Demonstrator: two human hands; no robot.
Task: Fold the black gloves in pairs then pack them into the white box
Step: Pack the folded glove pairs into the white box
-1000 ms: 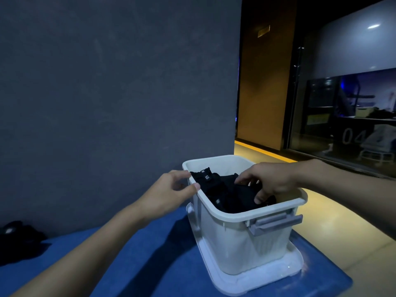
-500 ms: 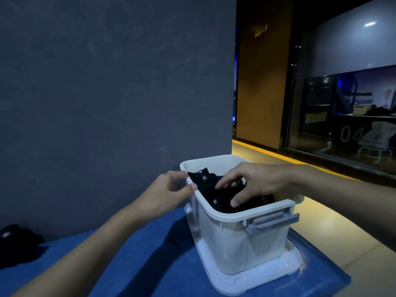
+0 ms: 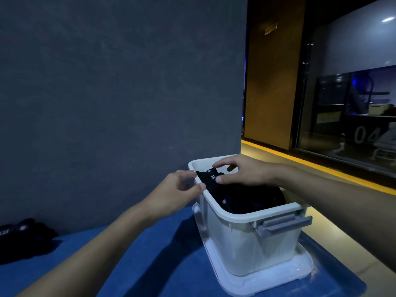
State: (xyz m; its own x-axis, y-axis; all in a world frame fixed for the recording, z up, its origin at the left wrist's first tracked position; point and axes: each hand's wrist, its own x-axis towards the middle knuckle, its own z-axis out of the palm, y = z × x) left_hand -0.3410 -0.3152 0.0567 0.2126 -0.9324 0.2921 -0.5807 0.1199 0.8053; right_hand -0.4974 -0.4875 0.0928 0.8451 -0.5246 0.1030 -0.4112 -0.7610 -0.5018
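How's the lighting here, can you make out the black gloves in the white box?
Head view: dim; the black gloves in the white box merge into one dark mass, only pale labels standing out. Same head view: a soft shadow lies on the blue mat beside the box, and a light spot glares on the glass.

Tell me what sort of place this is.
Probably an office or lab building, not a home: a grey partition wall, a glass-fronted room marked 04 with furniture behind it, and a blue-covered table holding the white box.
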